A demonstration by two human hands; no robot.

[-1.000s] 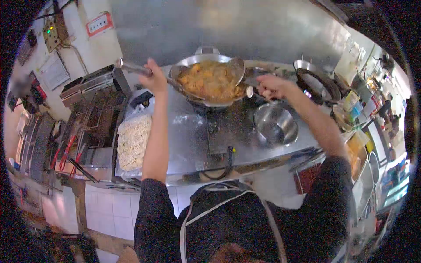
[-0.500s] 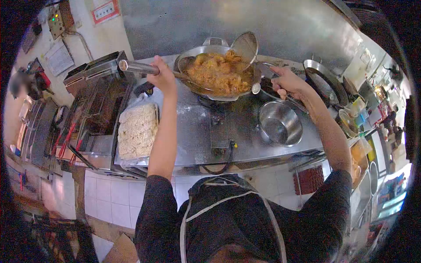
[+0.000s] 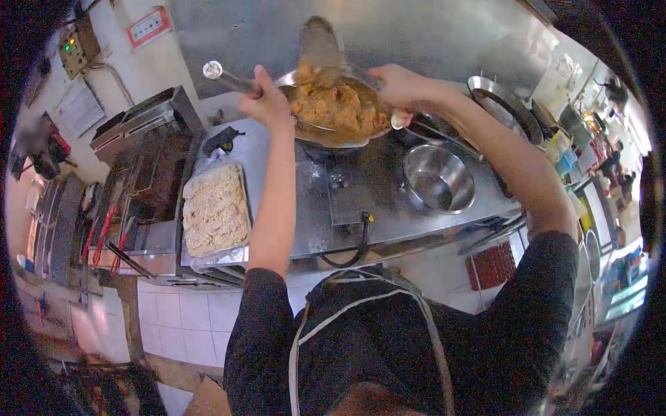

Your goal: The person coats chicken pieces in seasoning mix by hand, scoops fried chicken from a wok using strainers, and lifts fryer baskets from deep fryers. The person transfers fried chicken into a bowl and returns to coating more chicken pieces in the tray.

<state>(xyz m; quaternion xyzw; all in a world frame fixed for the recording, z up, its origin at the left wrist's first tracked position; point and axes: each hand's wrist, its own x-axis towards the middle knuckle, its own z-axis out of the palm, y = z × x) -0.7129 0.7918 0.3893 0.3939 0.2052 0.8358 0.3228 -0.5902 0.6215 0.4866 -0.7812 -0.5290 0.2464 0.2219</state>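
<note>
My left hand (image 3: 269,104) is closed round the thick metal handle (image 3: 234,80) of a strainer, which reaches into a large wok (image 3: 286,80). Golden-brown fried food (image 3: 340,107) heaps up over the strainer and hides most of its bowl. Above the wok's far left side, a round skimmer (image 3: 319,45) is tilted up and smeared by motion. My right hand (image 3: 406,90) grips the skimmer's handle, with the fingers partly hidden. A few fried pieces (image 3: 309,73) are at the skimmer's lower edge, over the heap.
A steel pot (image 3: 440,180) stands on the counter right of the wok. Pale, crumbly-coated food (image 3: 216,208) fills a tray at the left. Beyond it is a fryer (image 3: 149,163) with red-handled tools (image 3: 104,236). A wide pan (image 3: 506,111) sits at the right; a black hose (image 3: 362,243) hangs at the front edge.
My right hand has swung the skimmer left across the wok, from its right side to its far left. My left hand has shifted slightly right, still holding the strainer.
</note>
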